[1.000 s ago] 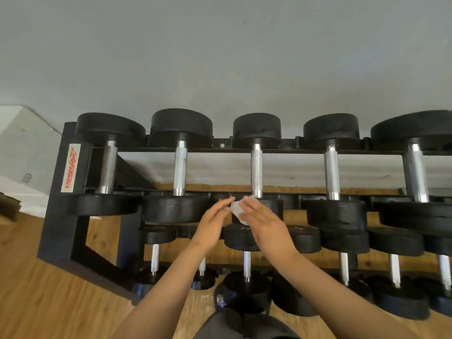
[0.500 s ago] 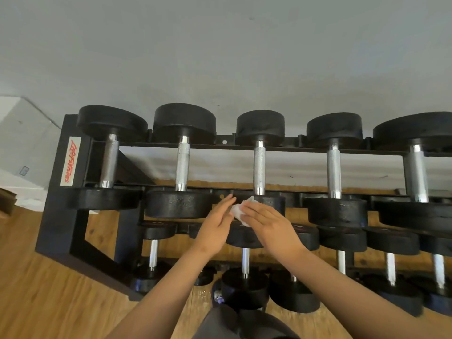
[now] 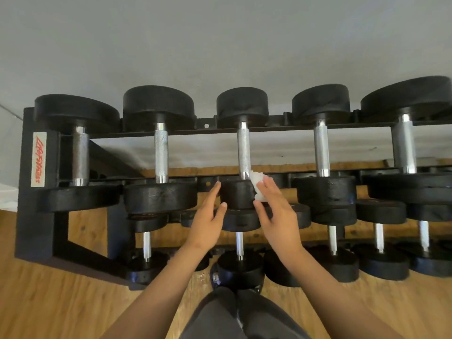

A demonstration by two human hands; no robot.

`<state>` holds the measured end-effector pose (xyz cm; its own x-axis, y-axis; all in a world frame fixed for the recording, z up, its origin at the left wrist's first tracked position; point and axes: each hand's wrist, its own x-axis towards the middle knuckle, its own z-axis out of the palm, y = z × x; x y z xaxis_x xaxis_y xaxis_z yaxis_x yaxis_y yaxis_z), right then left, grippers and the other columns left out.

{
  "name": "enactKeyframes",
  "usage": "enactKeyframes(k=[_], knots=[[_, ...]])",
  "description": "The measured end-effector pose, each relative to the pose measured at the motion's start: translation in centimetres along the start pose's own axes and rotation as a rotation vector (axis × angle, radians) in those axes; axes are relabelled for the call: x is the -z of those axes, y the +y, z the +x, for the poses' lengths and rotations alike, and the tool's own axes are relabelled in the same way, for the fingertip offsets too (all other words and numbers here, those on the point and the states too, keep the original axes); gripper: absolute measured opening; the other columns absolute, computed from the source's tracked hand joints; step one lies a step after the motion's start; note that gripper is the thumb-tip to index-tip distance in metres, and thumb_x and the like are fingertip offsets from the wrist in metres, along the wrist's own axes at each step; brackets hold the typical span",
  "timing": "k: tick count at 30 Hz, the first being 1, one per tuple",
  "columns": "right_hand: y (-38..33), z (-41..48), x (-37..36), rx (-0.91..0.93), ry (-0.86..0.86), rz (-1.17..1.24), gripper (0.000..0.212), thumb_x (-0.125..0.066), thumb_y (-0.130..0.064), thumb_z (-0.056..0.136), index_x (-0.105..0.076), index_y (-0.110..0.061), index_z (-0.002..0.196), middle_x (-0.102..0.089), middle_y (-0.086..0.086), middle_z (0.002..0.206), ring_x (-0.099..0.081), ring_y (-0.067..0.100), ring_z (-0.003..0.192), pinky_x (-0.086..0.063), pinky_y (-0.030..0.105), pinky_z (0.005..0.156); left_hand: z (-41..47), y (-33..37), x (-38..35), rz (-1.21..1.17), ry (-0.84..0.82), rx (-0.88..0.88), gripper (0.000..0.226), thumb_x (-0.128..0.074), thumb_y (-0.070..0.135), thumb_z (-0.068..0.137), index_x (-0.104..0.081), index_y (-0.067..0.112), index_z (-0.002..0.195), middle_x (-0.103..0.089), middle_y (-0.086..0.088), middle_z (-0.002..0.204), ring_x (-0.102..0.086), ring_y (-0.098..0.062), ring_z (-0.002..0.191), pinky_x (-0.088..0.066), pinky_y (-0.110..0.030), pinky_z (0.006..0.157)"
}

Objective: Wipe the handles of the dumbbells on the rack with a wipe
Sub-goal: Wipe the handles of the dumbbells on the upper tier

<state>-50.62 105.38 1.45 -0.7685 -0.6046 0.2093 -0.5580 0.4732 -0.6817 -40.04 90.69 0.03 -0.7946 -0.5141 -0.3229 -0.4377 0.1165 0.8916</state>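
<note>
At the top tier of the rack (image 3: 36, 223), middle dumbbell of five. A second ago both hands were bunched together on the wipe (image 3: 257, 184), low in front of that dumbbell's near head (image 3: 237, 194). Now they have parted. Left hand (image 3: 206, 218) has let go: fingers straight and close together, thumb out, holding nothing, tips just beside the head's left edge; contact cannot be told. Right hand (image 3: 278, 216) alone carries the wipe, crumpled white, pinched between thumb and forefingers, the other fingers loosely extended. Wipe has come up to the lower end of the middle handle (image 3: 244, 152), touching or nearly so.

Judgement: readying of the wipe looks finished, and the stroke on this handle is about to start.

Around: second handle (image 3: 161, 152) and fourth handle (image 3: 321, 152) either side, a lower row of smaller dumbbells (image 3: 239, 241), red-lettered label (image 3: 38, 159) on the rack's end, wood floor (image 3: 49, 302), grey wall (image 3: 220, 45).

In the way: the near head sits between hand and handle, so the right hand must reach over it; the neighbours' heads sit close on both sides
</note>
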Motion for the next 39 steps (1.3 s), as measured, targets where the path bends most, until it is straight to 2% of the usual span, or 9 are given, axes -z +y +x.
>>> enactKeyframes(k=[6, 11, 14, 18, 21, 24, 29, 35, 39], knots=[[-1.2, 3.1, -2.7, 0.409, -0.151, -0.287, 0.048, -0.036, -0.002, 0.085, -0.061, -0.008, 0.126, -0.060, 0.012, 0.133, -0.036, 0.021, 0.137, -0.007, 0.030, 0.122, -0.4, -0.2, -0.2, -0.094, 0.088, -0.002, 0.046, -0.040, 0.025, 0.104, -0.033, 0.032, 0.149, -0.037, 0.010, 0.155, -0.033, -0.004, 0.143, -0.027, -0.038, 0.121], [1.3, 1.2, -1.5, 0.613, -0.344, -0.399, 0.072, -0.067, 0.017, 0.059, -0.063, -0.008, 0.126, -0.055, 0.008, 0.139, -0.029, 0.016, 0.139, -0.002, 0.032, 0.122, -0.8, -0.2, -0.3, -0.046, 0.113, -0.005, 0.046, -0.039, 0.024, 0.105, -0.034, 0.024, 0.150, -0.038, 0.011, 0.152, -0.034, -0.004, 0.141, -0.029, -0.036, 0.120], [2.9, 0.2, 0.7, 0.455, -0.248, -0.337, 0.079, -0.075, 0.023, 0.056, -0.061, -0.007, 0.127, -0.052, 0.007, 0.141, -0.037, 0.017, 0.137, -0.007, 0.025, 0.122, -0.6, -0.5, -0.1, 0.003, 0.102, -0.025, 0.044, -0.040, 0.024, 0.105, -0.036, 0.026, 0.148, -0.041, 0.009, 0.152, -0.036, -0.005, 0.141, -0.030, -0.038, 0.119], [1.5, -0.6, 0.1, 0.143, 0.003, -0.028, 0.068, -0.068, 0.024, 0.072, -0.054, -0.005, 0.132, -0.049, 0.010, 0.142, -0.041, 0.018, 0.135, -0.020, 0.015, 0.116, -0.3, -0.1, -0.4, -0.018, 0.137, -0.029, 0.046, -0.039, 0.029, 0.104, -0.033, 0.030, 0.149, -0.041, 0.008, 0.152, -0.037, -0.005, 0.140, -0.031, -0.036, 0.119], [-0.1, -0.6, -1.6, 0.161, 0.003, 0.065, 0.047, -0.059, 0.009, 0.086, -0.056, -0.003, 0.132, -0.047, 0.013, 0.144, -0.037, 0.019, 0.139, -0.022, 0.023, 0.118, 0.1, 0.6, -1.0, -0.011, 0.185, -0.065, 0.049, -0.038, 0.030, 0.103, -0.032, 0.024, 0.151, -0.039, 0.004, 0.154, -0.037, -0.005, 0.139, -0.032, -0.033, 0.118], [0.2, -1.1, -0.6, 0.263, -0.101, -0.018, 0.038, -0.046, -0.008, 0.091, -0.064, -0.007, 0.125, -0.050, 0.005, 0.142, -0.038, 0.012, 0.137, -0.024, 0.017, 0.116, 0.6, 0.9, -1.2, 0.010, 0.202, -0.076, 0.050, -0.040, 0.023, 0.104, -0.031, 0.021, 0.153, -0.037, 0.004, 0.155, -0.033, -0.004, 0.141, -0.030, -0.029, 0.118], [2.4, 1.0, 3.2, -0.126, 0.127, 0.103, 0.035, -0.057, 0.007, 0.090, -0.066, -0.014, 0.117, -0.056, -0.005, 0.132, -0.043, -0.011, 0.128, -0.034, 0.017, 0.111, 2.1, 1.9, -1.4, 0.001, 0.259, -0.107, 0.051, -0.044, 0.022, 0.103, -0.028, 0.021, 0.152, -0.040, 0.006, 0.151, -0.037, -0.006, 0.139, -0.033, -0.036, 0.118], [0.5, 7.4, 4.0, -0.119, 0.218, 0.167, 0.031, -0.054, 0.004, 0.094, -0.066, -0.012, 0.119, -0.057, -0.004, 0.132, -0.043, -0.002, 0.129, -0.038, 0.019, 0.110, 4.5, 5.7, -2.3, 0.039, 0.275, -0.129, 0.050, -0.046, 0.025, 0.102, -0.032, 0.018, 0.149, -0.040, 0.002, 0.152, -0.036, -0.010, 0.140, -0.031, -0.032, 0.118], [-1.1, 11.6, 3.8, -0.178, 0.254, 0.278, 0.029, -0.053, -0.004, 0.097, -0.065, -0.017, 0.120, -0.059, 0.001, 0.136, -0.043, -0.009, 0.124, -0.037, 0.007, 0.102, 6.1, 8.0, -3.7, 0.105, 0.338, -0.029, 0.058, -0.053, 0.026, 0.100, -0.028, 0.017, 0.151, -0.038, 0.000, 0.153, -0.042, -0.006, 0.131, -0.029, -0.013, 0.099]])
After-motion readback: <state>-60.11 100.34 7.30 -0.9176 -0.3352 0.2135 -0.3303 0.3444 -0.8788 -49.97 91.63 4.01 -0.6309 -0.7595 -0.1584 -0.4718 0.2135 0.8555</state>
